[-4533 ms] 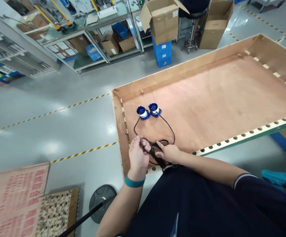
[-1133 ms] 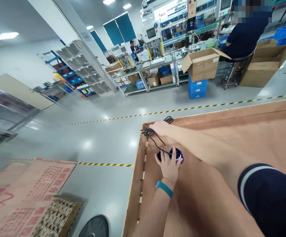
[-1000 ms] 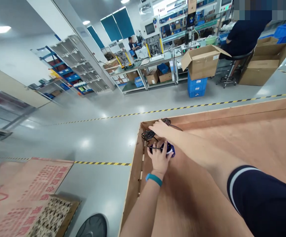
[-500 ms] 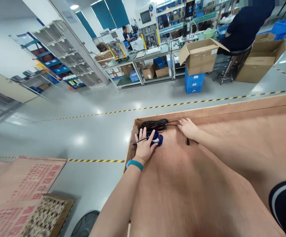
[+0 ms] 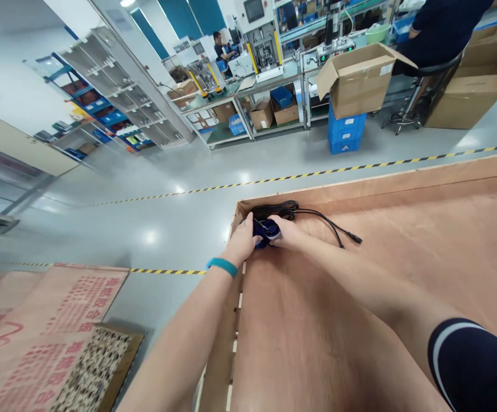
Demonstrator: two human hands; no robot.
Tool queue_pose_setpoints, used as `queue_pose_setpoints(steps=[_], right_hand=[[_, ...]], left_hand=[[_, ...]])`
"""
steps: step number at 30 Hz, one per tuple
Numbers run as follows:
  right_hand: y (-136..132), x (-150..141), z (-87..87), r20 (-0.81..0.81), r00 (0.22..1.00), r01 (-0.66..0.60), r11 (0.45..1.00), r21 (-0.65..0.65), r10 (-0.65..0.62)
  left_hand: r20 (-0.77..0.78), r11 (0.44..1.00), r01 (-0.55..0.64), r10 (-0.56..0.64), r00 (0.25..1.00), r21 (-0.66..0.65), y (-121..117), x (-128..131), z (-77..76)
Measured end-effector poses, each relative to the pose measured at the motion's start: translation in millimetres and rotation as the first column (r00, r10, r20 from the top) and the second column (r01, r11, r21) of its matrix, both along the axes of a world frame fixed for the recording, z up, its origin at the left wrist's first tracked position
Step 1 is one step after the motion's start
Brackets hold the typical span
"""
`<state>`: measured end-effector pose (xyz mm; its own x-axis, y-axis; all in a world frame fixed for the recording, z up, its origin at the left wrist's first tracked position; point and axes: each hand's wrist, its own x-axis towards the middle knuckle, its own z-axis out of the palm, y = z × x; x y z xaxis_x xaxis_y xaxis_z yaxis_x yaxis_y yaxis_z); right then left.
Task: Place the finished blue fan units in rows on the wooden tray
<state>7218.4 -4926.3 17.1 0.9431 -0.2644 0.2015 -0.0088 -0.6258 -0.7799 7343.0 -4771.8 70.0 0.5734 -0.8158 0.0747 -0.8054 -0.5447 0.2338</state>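
In the corner of a large wooden crate [image 5: 360,189], both my hands are on a dark blue object [image 5: 259,230] with a round silvery part; its exact kind I cannot make out. My left hand [image 5: 240,237], with a teal wristband, wraps its left side against the crate's end wall. From the right, my right hand [image 5: 286,233] grips the other side, fingers curled around it. Behind them a coiled black cable [image 5: 289,208] lies along the back wall. Its loose ends run right, and a connector [image 5: 354,237] rests on the wooden floor.
Printed plywood sheets [image 5: 81,297] and a patterned panel [image 5: 94,366] lie on the floor at left. Beyond the crate runs yellow-black tape [image 5: 274,180]. Farther back are a cardboard box [image 5: 360,80] on blue crates [image 5: 345,134], workbenches, and a seated person [image 5: 440,34].
My right hand has left the cable and moved left onto the blue object. My left hand has closed around its left side. The cable ends now lie loose to the right.
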Motion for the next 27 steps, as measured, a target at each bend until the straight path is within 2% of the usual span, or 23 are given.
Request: queue_pose_setpoints(steps=[3,5,8,11,13,15,18,21,22,24,27], right_hand=[[-19.1,8.0,1.3,-0.020,0.999,-0.038,0.999,0.010,0.038],[-24.7,12.4,4.8,-0.028,0.998,-0.057,0.998,0.001,0.057],[-19.6,7.9,10.4,-0.055,0.998,-0.042,0.998,-0.045,0.039],[-7.7,-21.9,10.7,-0.073,0.996,0.043,0.980,-0.194,-0.058],[-7.3,-52.8,7.2,-0.087,0.985,0.116,0.944,-0.310,-0.149],[-18.9,-82.7,4.0,-0.150,0.965,0.135,0.901,-0.411,-0.213],[-50.5,-112.9,5.4,-0.226,0.943,0.101,0.857,-0.505,-0.244],[-64.5,-139.2,11.7,-0.142,0.934,0.220,0.842,-0.493,-0.327],[-59.1,-153.4,13.2,-0.091,0.932,0.275,0.845,-0.458,-0.352],[-30.9,-196.7,12.8,0.016,0.926,0.359,0.870,-0.340,-0.376],[39.7,-300.9,-2.1,0.083,0.896,0.443,0.889,-0.113,-0.436]], left_hand=[[-0.048,0.987,0.084,-0.079,0.996,0.133,-17.9,20.4,5.2],[-0.049,0.984,0.103,-0.097,0.994,0.144,-23.5,24.3,6.2],[-0.021,0.984,0.106,-0.104,0.994,0.140,-24.6,20.2,5.9],[0.052,0.986,0.071,-0.080,0.995,0.154,-19.8,10.8,6.7],[0.163,0.979,0.004,-0.038,0.986,0.204,-16.7,4.6,9.1],[0.265,0.960,-0.056,-0.019,0.964,0.274,-15.7,0.0,13.1],[0.307,0.929,-0.099,-0.017,0.952,0.357,-18.5,-3.8,20.3],[0.322,0.903,-0.152,0.017,0.947,0.402,-22.9,-8.2,25.8],[0.326,0.896,-0.173,0.033,0.945,0.409,-24.1,-10.3,27.2],[0.334,0.887,-0.207,0.064,0.941,0.412,-25.8,-15.1,30.2],[0.340,0.889,-0.207,0.062,0.938,0.409,-25.1,-22.0,39.0]])
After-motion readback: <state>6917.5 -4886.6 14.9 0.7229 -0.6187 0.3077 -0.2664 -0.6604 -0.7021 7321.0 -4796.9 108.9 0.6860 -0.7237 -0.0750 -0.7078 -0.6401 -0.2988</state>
